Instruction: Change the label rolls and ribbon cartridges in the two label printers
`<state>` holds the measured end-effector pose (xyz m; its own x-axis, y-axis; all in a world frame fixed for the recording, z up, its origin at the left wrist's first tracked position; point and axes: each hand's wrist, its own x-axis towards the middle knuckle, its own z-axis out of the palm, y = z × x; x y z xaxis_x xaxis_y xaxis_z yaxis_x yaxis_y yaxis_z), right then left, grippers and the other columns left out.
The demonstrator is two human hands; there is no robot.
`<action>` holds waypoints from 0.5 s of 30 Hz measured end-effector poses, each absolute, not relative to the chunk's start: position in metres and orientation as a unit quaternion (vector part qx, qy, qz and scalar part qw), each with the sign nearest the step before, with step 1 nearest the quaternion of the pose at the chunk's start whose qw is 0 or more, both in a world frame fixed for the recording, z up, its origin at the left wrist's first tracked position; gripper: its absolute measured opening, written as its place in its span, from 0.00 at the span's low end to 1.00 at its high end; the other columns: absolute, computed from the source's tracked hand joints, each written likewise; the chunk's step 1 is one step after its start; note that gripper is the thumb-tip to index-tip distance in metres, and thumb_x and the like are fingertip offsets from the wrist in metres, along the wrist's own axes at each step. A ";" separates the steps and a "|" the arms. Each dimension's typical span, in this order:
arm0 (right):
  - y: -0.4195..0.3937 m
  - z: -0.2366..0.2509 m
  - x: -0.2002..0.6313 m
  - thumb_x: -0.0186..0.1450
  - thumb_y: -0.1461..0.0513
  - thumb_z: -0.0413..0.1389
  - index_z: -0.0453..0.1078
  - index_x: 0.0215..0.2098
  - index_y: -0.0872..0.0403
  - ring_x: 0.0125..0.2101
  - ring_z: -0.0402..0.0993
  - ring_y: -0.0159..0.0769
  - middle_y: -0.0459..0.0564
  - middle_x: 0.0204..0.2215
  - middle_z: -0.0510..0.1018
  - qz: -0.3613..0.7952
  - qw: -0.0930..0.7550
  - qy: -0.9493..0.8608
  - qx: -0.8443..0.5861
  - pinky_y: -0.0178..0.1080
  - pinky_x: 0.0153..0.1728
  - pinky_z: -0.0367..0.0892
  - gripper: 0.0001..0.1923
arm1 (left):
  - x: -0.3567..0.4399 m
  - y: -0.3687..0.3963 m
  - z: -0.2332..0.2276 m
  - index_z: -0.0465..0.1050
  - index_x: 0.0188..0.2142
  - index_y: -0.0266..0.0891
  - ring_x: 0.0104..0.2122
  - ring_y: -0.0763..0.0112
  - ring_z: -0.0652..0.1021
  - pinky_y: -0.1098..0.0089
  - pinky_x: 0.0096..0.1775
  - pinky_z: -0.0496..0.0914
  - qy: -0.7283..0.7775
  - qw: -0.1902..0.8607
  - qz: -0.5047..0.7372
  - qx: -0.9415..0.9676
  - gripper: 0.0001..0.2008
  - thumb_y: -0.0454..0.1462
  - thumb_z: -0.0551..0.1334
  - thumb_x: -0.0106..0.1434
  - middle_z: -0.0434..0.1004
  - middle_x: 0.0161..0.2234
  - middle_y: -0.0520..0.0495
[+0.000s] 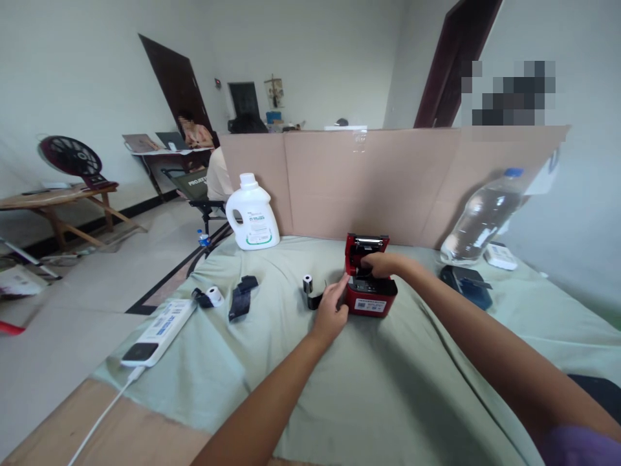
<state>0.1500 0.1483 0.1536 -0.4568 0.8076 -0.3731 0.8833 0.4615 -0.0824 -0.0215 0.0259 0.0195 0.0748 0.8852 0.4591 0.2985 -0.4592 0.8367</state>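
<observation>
Hands point(354, 285) on one printer point(367, 285)

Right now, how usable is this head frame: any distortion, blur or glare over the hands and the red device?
Head view: wide-angle bending bows the cardboard screen and tilts the water bottle; soft, even daylight, no glare; left hand and right hand on the red printer are fairly sharp; a pixelated patch masks the upper right.

Makeshift office (bare), laptop desk point(167, 150), cardboard divider point(378, 181)
</observation>
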 end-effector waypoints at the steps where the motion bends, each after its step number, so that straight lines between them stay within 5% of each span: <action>1: 0.146 0.159 0.155 0.58 0.71 0.58 0.76 0.49 0.57 0.42 0.77 0.44 0.57 0.46 0.81 -0.135 0.123 0.848 0.498 0.37 0.36 0.67 0.20 | -0.021 0.027 0.018 0.62 0.69 0.42 0.61 0.59 0.69 0.57 0.63 0.65 0.436 0.281 0.523 0.677 0.42 0.24 0.53 0.53 0.70 0.63 0.43; 9: 0.126 0.198 0.121 0.64 0.52 0.58 0.74 0.42 0.55 0.27 0.71 0.34 0.48 0.28 0.77 -0.273 -0.236 0.834 0.418 0.36 0.30 0.64 0.16 | -0.022 0.032 0.010 0.58 0.71 0.42 0.62 0.56 0.69 0.52 0.65 0.64 0.412 0.261 0.528 0.695 0.44 0.24 0.54 0.53 0.67 0.66 0.43; 12: 0.118 0.198 0.059 0.64 0.56 0.60 0.74 0.37 0.56 0.30 0.73 0.35 0.49 0.30 0.79 -0.247 -0.231 0.860 0.382 0.36 0.32 0.64 0.10 | -0.021 0.030 0.012 0.58 0.70 0.40 0.62 0.55 0.68 0.53 0.66 0.62 0.415 0.237 0.522 0.706 0.44 0.24 0.55 0.52 0.67 0.66 0.43; 15: 0.110 0.184 -0.008 0.65 0.57 0.60 0.76 0.39 0.55 0.36 0.77 0.37 0.51 0.36 0.82 -0.181 -0.137 0.901 0.369 0.35 0.35 0.66 0.09 | -0.017 0.029 0.014 0.66 0.65 0.39 0.61 0.53 0.70 0.52 0.66 0.63 0.435 0.232 0.519 0.698 0.39 0.24 0.55 0.52 0.72 0.62 0.42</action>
<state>-0.0078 0.1101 0.1838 -0.6894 0.7154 0.1137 0.6159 0.6615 -0.4279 -0.0173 0.0293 0.0138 0.0831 0.8490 0.5217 0.3671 -0.5128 0.7760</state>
